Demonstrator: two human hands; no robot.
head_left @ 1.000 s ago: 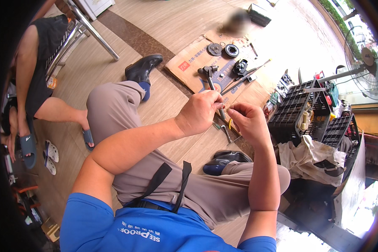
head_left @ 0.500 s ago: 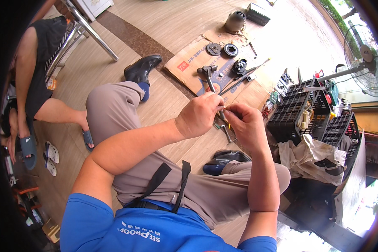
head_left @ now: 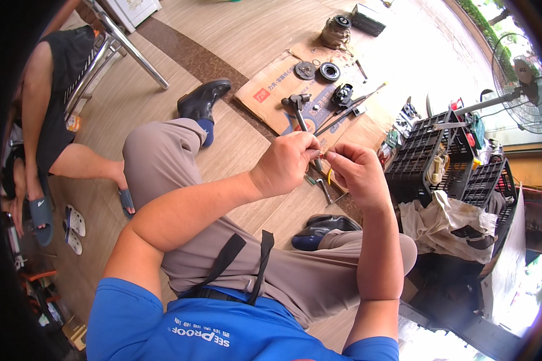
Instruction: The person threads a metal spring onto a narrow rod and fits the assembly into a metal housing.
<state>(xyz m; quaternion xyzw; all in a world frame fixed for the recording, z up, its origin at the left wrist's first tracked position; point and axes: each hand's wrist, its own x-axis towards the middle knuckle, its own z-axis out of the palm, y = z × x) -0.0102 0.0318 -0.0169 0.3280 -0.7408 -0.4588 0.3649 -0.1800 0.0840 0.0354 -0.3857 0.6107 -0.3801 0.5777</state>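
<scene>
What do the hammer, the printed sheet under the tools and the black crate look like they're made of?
The hammer looks like steel, with a grey, dull sheen. The printed sheet seems to be cardboard: matte, brown. The black crate is probably moulded plastic, given its regular open lattice, though metal can't be ruled out.

A dark brown band (head_left: pixel 183 49) crosses the tan, wood-grained floor (head_left: pixel 241 39) near a chrome-legged chair (head_left: pixel 140 62) and white cabinet (head_left: pixel 135 8), while daylight floods the right side around a fan (head_left: pixel 523 71) and greenery (head_left: pixel 474 23).
</scene>
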